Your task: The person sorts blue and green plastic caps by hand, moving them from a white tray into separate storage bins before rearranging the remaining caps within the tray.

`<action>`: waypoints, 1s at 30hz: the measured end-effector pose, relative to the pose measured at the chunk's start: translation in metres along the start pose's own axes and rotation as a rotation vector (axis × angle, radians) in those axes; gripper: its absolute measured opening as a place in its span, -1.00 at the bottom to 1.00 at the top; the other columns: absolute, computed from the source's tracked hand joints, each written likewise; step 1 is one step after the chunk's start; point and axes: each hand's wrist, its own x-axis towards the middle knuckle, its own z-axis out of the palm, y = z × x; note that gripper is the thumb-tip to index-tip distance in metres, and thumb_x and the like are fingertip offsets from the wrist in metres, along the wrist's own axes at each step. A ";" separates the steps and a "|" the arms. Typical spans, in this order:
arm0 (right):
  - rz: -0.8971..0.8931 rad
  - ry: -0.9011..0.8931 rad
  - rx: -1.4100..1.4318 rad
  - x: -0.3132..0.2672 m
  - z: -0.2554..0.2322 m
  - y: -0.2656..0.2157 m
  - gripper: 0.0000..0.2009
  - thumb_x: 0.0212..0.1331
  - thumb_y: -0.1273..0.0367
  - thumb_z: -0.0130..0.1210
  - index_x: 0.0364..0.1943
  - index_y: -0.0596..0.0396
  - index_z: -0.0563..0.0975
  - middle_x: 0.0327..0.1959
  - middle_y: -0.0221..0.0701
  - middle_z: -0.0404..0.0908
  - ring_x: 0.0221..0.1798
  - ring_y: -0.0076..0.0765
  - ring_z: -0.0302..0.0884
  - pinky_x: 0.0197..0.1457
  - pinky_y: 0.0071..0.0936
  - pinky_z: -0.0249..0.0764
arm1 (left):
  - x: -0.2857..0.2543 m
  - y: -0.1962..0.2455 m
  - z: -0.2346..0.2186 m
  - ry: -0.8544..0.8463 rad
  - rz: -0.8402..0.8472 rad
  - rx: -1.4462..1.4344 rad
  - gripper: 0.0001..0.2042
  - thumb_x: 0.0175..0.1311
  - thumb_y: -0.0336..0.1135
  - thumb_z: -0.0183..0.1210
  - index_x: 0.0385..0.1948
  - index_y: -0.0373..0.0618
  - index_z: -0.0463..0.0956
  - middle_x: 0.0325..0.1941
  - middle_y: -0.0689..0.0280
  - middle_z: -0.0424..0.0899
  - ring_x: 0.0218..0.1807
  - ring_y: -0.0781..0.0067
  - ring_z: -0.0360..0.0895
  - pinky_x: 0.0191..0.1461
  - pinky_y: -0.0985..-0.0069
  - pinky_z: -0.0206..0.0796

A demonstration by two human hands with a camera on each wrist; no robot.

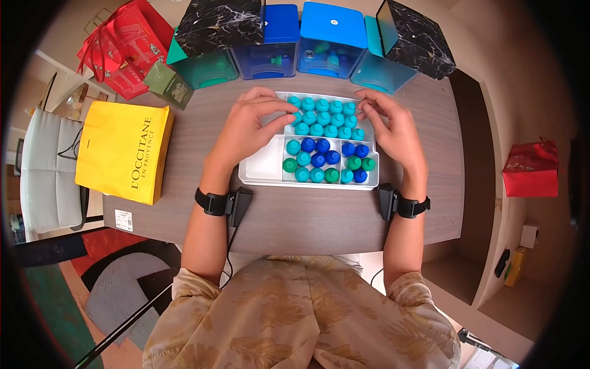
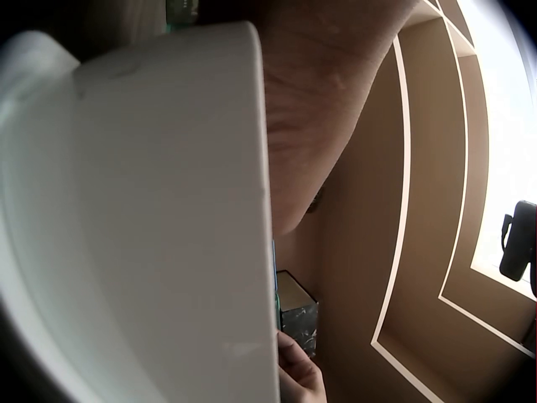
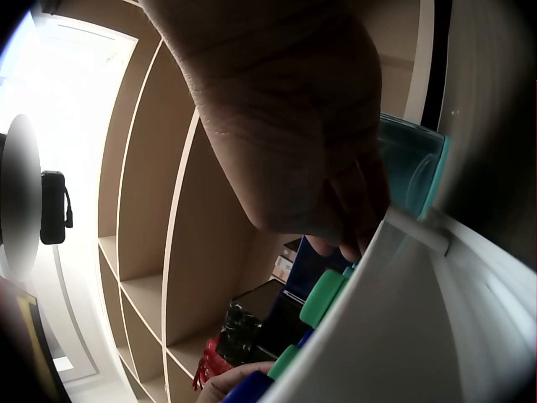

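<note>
A white divided tray [image 1: 261, 169] lies on the table and holds small round-topped bottles. Rows of teal bottles [image 1: 322, 118] fill its far section. In the near sections stand teal, dark blue bottles [image 1: 318, 160] and green bottles [image 1: 353, 163]. My left hand [image 1: 252, 123] reaches over the tray's far left part, thumb and forefinger closing about a teal bottle [image 1: 297, 119] at the end of a row. Over the far right rim, my right hand [image 1: 393, 126] has bent fingers beside the last teal bottles, nothing showing between them. The tray wall [image 2: 168, 210] fills much of the left wrist view.
Blue and teal drawer boxes [image 1: 333, 24] and black marble-patterned boxes [image 1: 418, 37] line the table's far edge. To the left are a yellow bag [image 1: 123, 150], a red bag [image 1: 126, 49] and a small green box [image 1: 167, 85]. Another red bag [image 1: 530, 169] is at the right.
</note>
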 end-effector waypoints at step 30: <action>-0.113 -0.124 -0.146 -0.001 0.006 -0.003 -0.66 0.52 0.48 0.04 0.30 0.06 0.58 0.13 -0.17 0.71 0.22 -0.03 0.61 0.31 -0.21 0.51 | 0.001 0.002 0.002 -0.009 -0.020 0.013 -0.73 0.46 -0.26 0.30 0.09 -0.12 0.73 0.09 0.16 0.75 0.32 0.10 0.52 0.44 0.19 0.34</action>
